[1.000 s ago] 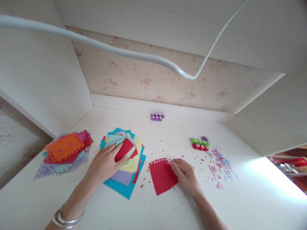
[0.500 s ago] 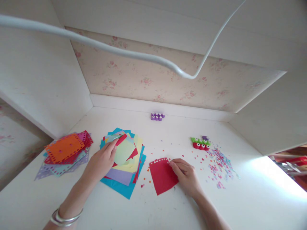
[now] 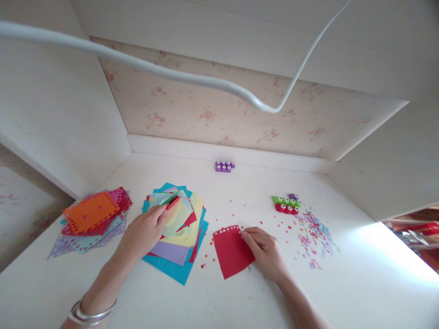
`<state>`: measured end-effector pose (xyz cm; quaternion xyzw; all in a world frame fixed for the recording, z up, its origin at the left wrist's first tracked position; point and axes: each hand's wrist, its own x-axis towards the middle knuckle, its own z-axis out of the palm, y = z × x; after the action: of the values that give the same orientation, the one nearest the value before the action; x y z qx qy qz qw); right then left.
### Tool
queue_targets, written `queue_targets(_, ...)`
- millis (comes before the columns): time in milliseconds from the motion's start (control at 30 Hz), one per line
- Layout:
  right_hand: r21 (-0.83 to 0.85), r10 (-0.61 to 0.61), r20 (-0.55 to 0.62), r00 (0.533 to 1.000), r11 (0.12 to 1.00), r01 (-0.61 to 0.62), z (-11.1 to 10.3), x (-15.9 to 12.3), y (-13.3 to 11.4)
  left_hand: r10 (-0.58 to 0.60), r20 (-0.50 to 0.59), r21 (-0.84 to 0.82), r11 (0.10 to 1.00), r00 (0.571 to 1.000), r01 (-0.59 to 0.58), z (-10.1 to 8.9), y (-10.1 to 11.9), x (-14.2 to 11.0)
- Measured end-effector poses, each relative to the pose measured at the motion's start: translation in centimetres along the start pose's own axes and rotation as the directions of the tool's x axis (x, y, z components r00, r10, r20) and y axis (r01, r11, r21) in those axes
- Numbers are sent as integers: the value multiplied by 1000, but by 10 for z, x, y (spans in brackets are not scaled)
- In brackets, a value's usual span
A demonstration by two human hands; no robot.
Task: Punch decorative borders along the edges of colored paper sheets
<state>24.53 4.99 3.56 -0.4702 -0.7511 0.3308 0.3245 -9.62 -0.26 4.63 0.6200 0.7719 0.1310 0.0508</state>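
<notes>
Paper stack (image 3: 171, 251) on table (image 3: 164, 301); left hand (image 3: 146, 228) pinches sheets at its top, thumb against fingers. Right hand (image 3: 262, 251) grips right edge of red sheet (image 3: 233, 253), punched along its far edge. Confetti (image 3: 313, 235) beyond right hand, near green and red punches (image 3: 287, 205).

- It looks like a room in a home.
- Behind the white desk (image 3: 192, 301) there is wallpaper (image 3: 192, 105) with small pink flowers.
</notes>
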Motion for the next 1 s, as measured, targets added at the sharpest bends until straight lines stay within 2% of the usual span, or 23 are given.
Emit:
queue_targets(67, -1, 0, -3, 1000, 1000, 0, 0, 0, 0, 20, -12, 29, 999, 1000, -20, 1, 0, -1)
queue_targets(233, -8, 14, 5, 1000, 1000, -14, 0, 0, 0, 182, -8, 168, 970, 983, -178, 7, 0, -4)
queue_targets(333, -12, 9, 3, 1000, 1000, -9, 0, 0, 0, 221, -10, 196, 957, 975, -215, 7, 6, -6)
queue_targets(400, -16, 3, 1, 1000, 1000, -3, 0, 0, 1, 215, -27, 159, 965, 976, -208, 6, 12, -7)
queue_targets(500, -22, 6, 0, 1000, 1000, -6, 1, 0, 1, 137, -32, 122, 984, 990, -132, 5, 14, -7)
queue_targets(633, -24, 7, -4, 1000, 1000, -7, 1, 0, 1, 46, -28, 144, 989, 999, -42, 7, 6, -4)
queue_targets(733, -13, 3, 4, 1000, 1000, -3, 1, -1, 1, 26, -75, 140, 990, 997, -15, 7, -1, -1)
queue_targets(833, -10, 4, 7, 1000, 1000, -4, 1, -1, 0, 64, -106, 137, 989, 992, -49, 4, -2, -2)
queue_targets(1000, -10, 0, 8, 1000, 1000, 0, 1, 0, 0, 188, -19, 193, 964, 982, -180, 5, 7, -5)
